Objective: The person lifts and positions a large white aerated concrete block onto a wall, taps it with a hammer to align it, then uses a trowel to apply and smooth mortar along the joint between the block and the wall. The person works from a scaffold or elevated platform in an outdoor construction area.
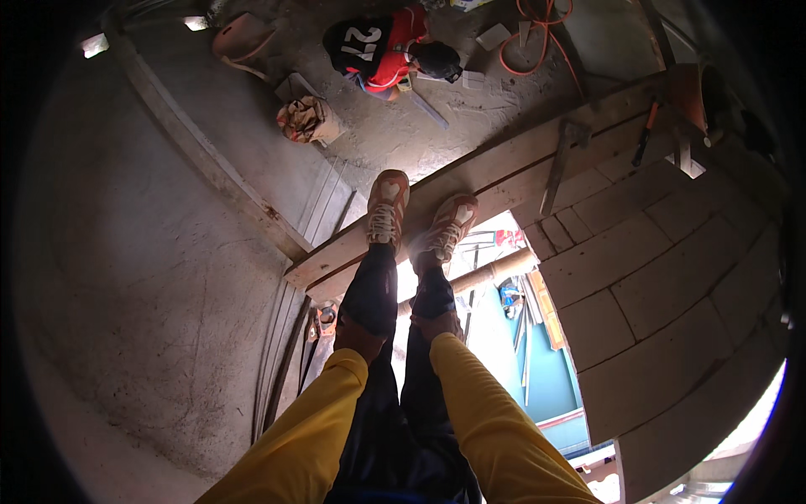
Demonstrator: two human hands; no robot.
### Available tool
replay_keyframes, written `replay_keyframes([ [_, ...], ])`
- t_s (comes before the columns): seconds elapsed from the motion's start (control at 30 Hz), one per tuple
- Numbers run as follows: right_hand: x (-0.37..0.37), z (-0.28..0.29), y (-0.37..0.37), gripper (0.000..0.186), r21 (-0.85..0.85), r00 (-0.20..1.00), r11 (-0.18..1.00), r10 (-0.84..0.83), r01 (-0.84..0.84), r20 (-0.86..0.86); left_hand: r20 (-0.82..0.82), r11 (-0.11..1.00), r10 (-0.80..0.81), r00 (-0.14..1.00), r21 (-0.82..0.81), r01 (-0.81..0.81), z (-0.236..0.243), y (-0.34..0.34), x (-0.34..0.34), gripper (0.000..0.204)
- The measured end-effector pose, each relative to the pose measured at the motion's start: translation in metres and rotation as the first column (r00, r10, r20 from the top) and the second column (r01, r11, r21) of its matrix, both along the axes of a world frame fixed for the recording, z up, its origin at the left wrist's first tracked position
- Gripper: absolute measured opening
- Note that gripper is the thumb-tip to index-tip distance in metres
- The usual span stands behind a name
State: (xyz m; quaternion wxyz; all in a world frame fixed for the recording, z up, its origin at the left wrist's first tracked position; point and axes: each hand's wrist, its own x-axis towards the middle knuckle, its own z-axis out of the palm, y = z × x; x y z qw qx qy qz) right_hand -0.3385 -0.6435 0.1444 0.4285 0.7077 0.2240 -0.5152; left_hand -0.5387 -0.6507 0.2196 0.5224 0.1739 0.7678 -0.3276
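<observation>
My left hand (363, 338) rests against my dark left trouser leg at about the knee, below a yellow sleeve. My right hand (438, 326) lies against the right trouser leg (428, 290) in the same way. On both hands the fingers are mostly lost in shadow and against the dark cloth, so their grip is unclear. No tool shows in either one. Both my shoes (388, 206), reddish with pale laces, stand on a raised wooden plank (495, 181).
A hammer (646, 133) with an orange grip, a T-shaped tool (556, 164) and an orange bucket (687, 97) are on the planks to the right. Far below, a person (378, 50) crouches on the floor near a sack (309, 122). A block wall (646, 311) borders a bright opening.
</observation>
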Motion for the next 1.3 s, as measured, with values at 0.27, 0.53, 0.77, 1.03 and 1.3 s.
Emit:
replay_keyframes([
  [0.27, -0.008, 0.007, 0.018, 0.12, 0.005, 1.0, 1.0, 0.005, -0.005, 0.025, 0.04, 1.0, 0.015, 0.999, 0.011, -0.015, -0.008, 0.0, -0.003, 0.125],
  [0.53, -0.015, 0.022, 0.048, 0.109, 0.011, 0.996, 0.996, -0.094, 0.094, 0.003, 0.073, 0.999, -0.014, 0.997, 0.039, 0.012, -0.011, 0.0, -0.006, 0.124],
  [0.77, -0.01, 0.004, 0.024, 0.111, 0.0, 1.0, 1.0, -0.012, 0.012, 0.006, 0.061, 1.0, 0.016, 0.998, -0.012, -0.015, -0.01, 0.007, -0.007, 0.124],
  [1.03, -0.011, 0.007, 0.024, 0.112, 0.059, 1.0, 0.998, -0.028, 0.028, 0.01, 0.056, 1.0, -0.016, 0.998, 0.006, 0.016, -0.013, -0.001, -0.006, 0.123],
  [1.3, -0.009, -0.004, 0.02, 0.112, -0.037, 1.0, 0.999, -0.004, 0.004, 0.004, 0.047, 0.999, -0.013, 0.999, -0.045, 0.015, -0.017, -0.009, -0.005, 0.124],
])
